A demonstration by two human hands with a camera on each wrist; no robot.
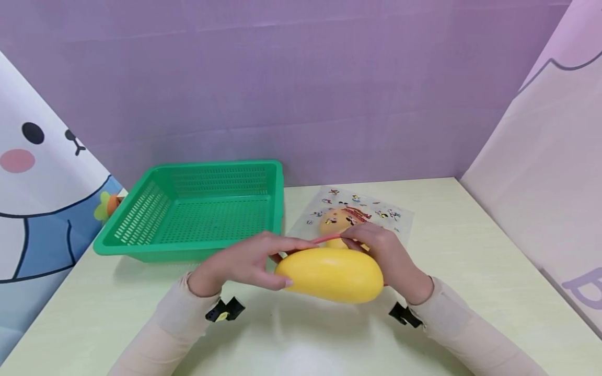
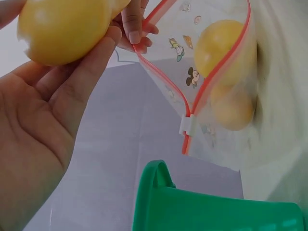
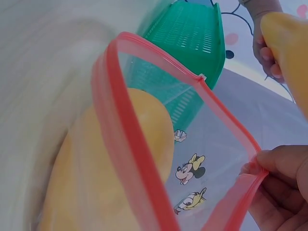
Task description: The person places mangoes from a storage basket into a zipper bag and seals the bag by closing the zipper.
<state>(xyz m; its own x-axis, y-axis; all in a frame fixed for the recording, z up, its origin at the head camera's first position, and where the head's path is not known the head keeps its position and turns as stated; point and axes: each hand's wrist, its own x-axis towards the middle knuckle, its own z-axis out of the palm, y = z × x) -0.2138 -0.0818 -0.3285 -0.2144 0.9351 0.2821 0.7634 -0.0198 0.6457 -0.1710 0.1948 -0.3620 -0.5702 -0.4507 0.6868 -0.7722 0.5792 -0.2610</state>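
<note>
A smooth, oblong yellow gourd (image 1: 331,275) hangs above the table in my left hand (image 1: 251,261). The left wrist view shows the thumb and fingers around one rounded end of this gourd (image 2: 65,31). My right hand (image 1: 381,248) pinches the red rim of a clear zip bag (image 3: 219,108) printed with cartoon figures. The bag's mouth gapes, and its white slider (image 2: 187,125) sits near one end of the red zip. Inside lies a second yellow gourd (image 2: 233,108). From the head, the held gourd hides part of the bag and some right fingertips.
A green plastic basket (image 1: 277,209) with slotted walls stands on the left of the pale table (image 1: 470,250), beside the bag. A purple cloth wall (image 1: 301,94) rises behind the table, with printed cloth panels at both sides.
</note>
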